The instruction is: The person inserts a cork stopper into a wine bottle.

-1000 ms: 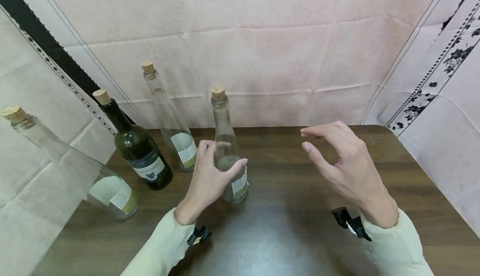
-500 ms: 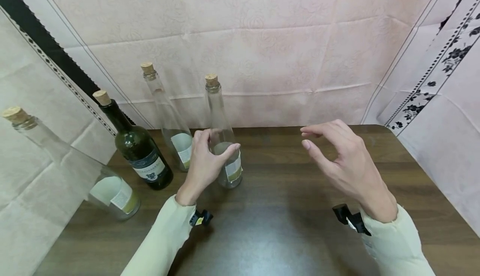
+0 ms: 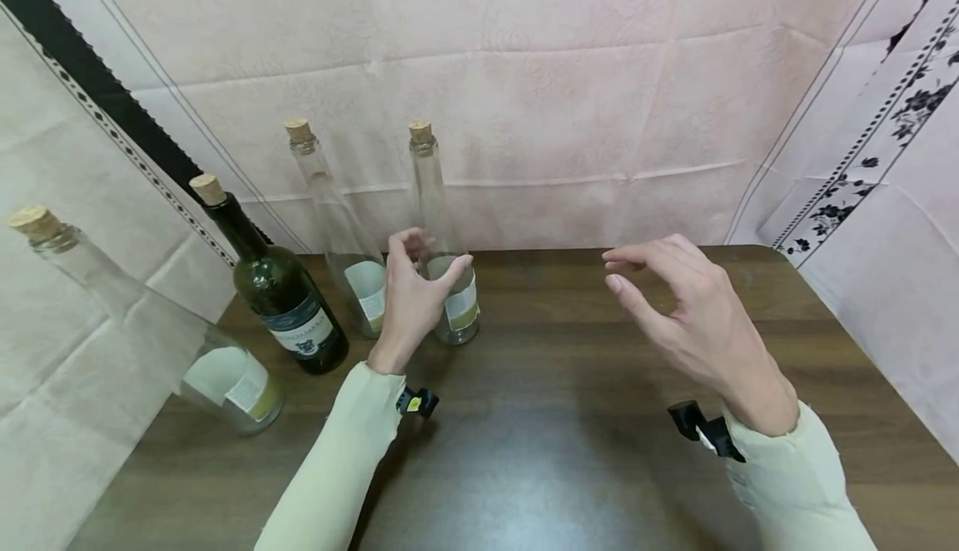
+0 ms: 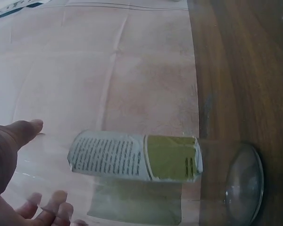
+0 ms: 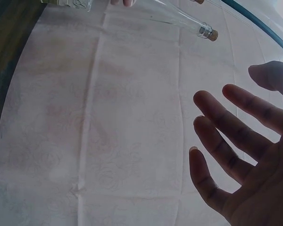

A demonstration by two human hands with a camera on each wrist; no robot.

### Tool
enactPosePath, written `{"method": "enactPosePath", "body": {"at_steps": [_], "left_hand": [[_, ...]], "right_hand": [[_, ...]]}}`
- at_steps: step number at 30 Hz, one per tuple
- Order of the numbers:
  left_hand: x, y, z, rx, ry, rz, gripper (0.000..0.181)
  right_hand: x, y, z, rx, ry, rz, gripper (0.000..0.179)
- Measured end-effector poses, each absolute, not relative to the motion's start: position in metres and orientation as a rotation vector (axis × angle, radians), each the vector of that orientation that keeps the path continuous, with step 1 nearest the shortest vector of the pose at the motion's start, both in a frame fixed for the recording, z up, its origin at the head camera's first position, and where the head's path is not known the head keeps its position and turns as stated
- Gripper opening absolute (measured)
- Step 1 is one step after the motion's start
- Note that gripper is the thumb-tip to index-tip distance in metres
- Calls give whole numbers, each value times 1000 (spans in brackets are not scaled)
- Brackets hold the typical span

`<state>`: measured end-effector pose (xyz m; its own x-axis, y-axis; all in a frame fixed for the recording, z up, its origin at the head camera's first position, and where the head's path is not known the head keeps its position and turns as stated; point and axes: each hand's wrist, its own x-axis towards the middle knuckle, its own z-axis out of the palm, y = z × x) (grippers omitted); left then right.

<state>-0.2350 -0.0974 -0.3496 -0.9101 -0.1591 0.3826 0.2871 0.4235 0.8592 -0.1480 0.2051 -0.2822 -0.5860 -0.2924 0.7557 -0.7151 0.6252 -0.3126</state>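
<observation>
My left hand (image 3: 414,295) holds a clear corked glass bottle (image 3: 459,305) upright near the table's back edge. Its thumb lies across the near side, just above the label, and the fingers reach behind the glass. In the left wrist view the bottle's white-and-green label (image 4: 137,157) and round base show, with fingertips (image 4: 59,197) seen at the lower left. My right hand (image 3: 693,318) hovers over the right side of the table, fingers loosely bent and holding nothing. The right wrist view shows its spread fingers, with the held bottle (image 5: 179,16) at the top.
Left of the held bottle stand another clear corked bottle (image 3: 365,285), a dark green corked wine bottle (image 3: 288,301) and a clear corked bottle (image 3: 232,384) nearest me. A pale cloth (image 3: 562,118) hangs behind the wooden table (image 3: 539,418).
The left hand has moved the held bottle away from me and slightly left, toward the table's back edge. The right hand has stayed nearly still.
</observation>
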Motion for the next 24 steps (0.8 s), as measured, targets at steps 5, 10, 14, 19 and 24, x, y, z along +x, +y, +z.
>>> {"method": "enactPosePath", "body": {"at_steps": [5,10,14,19,24], "left_hand": [[-245,-99,-350,-133,-2250,-1515,66],[-252,-101,-350,-109,-2272,-1515,65],[-257,-99,-350,-60,-2293,-1484,68],[-264,-96,-352,-5,-2251,-1395,70],[-267,-96,-353,21,-2231,-1344,69]], "right_hand": [[-149,206,-283,780,-2183,811,26],[-150,205,-286,772,-2207,813,25],[-149,206,-287,764,-2212,811,25],[-150,206,-287,773,-2213,804,25],[-152,206,-286,774,-2215,802,24]]}}
